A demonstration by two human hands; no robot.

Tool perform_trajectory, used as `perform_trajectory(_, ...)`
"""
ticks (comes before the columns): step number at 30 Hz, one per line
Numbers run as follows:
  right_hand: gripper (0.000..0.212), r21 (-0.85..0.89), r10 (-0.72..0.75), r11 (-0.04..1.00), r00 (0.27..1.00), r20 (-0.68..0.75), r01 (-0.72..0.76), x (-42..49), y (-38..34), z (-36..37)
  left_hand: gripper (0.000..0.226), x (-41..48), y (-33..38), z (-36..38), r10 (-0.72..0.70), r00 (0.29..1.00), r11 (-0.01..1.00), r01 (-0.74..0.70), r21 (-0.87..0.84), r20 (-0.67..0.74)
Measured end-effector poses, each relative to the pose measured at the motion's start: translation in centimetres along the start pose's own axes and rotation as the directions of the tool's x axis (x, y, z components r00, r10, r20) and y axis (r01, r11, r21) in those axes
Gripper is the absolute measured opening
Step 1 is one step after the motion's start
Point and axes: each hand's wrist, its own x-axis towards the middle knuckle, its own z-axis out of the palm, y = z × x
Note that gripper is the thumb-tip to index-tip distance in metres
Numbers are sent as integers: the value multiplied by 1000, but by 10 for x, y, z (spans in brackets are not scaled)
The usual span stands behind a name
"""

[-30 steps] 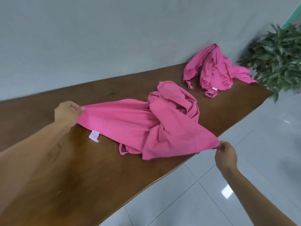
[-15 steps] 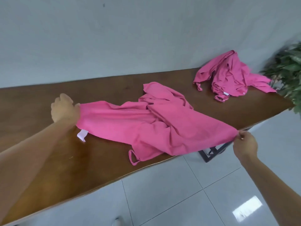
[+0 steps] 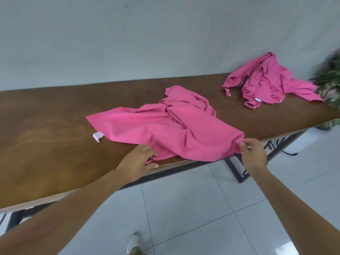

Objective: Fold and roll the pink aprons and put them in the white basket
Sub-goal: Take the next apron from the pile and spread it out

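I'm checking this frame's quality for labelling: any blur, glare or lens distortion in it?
Head view: the plant at the right edge is smeared by blur; a ceiling light glares off the floor tiles at bottom right; the wide lens bows the table; both pink aprons are evenly lit and sharp.

A pink apron (image 3: 165, 129) lies rumpled on the wooden table (image 3: 46, 144), its near edge draped over the table's front. The left hand (image 3: 138, 161) rests at that edge with fingers spread; the right hand (image 3: 253, 151) pinches the right corner. A second apron (image 3: 266, 81) lies bunched far right, beside a plant (image 3: 329, 83).
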Motion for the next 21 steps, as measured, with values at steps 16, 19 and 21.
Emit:
perform_trajectory(16,20,-107,-657,726,731,187,680,-94,-67,50,1,-42,42,-70,-259,948,955,221,-199,-187)
perform_trajectory(19,25,-43,-744,625,612,266,779,-132,-103,74,3,-49,50,-102,-298,928,936,237,-260,-225)
perform_trajectory(21,34,-18,-795,557,539,279,830,-154,-129,89,5,-54,52,-125,-323,915,911,232,-340,-243)
